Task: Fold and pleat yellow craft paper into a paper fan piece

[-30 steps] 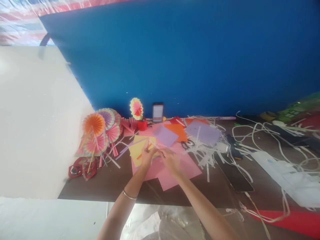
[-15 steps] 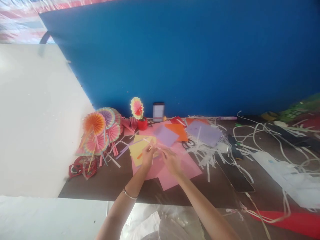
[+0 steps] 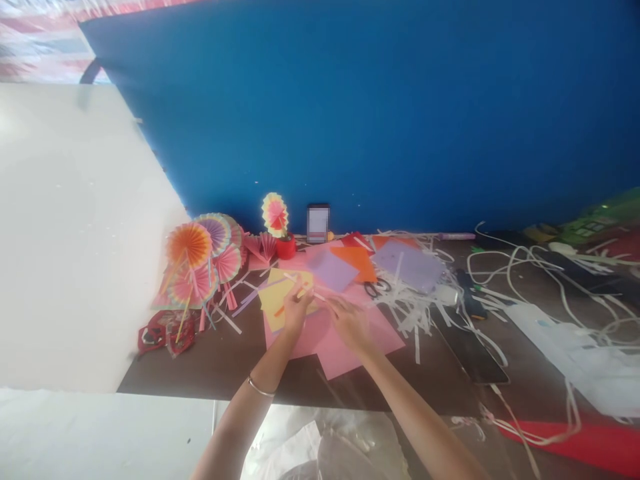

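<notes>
A thin pale strip [image 3: 318, 295], probably paper, runs between my two hands over the coloured sheets. My left hand [image 3: 299, 308] is closed on it, fingers pinched, with one end poking out to the upper left. At the strip's right end, the fingertips of my right hand [image 3: 350, 323] pinch it. Below them lie pink paper [image 3: 333, 357] and a yellow sheet [image 3: 273, 293] bearing a small orange piece. A purple sheet [image 3: 333, 268] and an orange sheet [image 3: 357, 261] overlap just beyond.
Pleated paper fans [image 3: 189, 245] stand at the left, behind a red packet [image 3: 165, 333]. A paper flower rises from a red pot [image 3: 286, 247]. Scissors [image 3: 377, 288] lie beside white paper shreds [image 3: 413, 310]. A phone [image 3: 470, 350] and white cables [image 3: 510, 267] occupy the right.
My right hand has shifted slightly right and down, away from the left, so more of the pale strip shows between them. The left hand stays nearly in place.
</notes>
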The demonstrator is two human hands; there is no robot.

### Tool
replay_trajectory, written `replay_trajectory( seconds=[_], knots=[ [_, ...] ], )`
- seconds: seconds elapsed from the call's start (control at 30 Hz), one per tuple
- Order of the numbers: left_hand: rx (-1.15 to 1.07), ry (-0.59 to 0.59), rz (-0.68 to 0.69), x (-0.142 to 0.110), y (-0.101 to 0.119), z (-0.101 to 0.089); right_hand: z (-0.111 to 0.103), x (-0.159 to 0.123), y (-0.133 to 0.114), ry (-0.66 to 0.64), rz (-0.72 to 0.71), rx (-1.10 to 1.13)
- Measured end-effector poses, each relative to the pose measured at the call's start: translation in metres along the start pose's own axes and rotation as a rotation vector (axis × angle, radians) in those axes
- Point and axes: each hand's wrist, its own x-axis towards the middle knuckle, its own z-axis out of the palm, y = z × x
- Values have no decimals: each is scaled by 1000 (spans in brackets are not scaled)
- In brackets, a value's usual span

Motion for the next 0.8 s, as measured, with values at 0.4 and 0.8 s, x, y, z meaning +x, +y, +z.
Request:
replay_trajectory(
  seconds=[0.4,0.8],
  knots=[
    [-67,-154,-60,-3,-4,8,6,-5,6,6,-37,59],
    [-6,-64,-35,1,-2,-1,1,-8,-1,20,175,188]
  ],
)
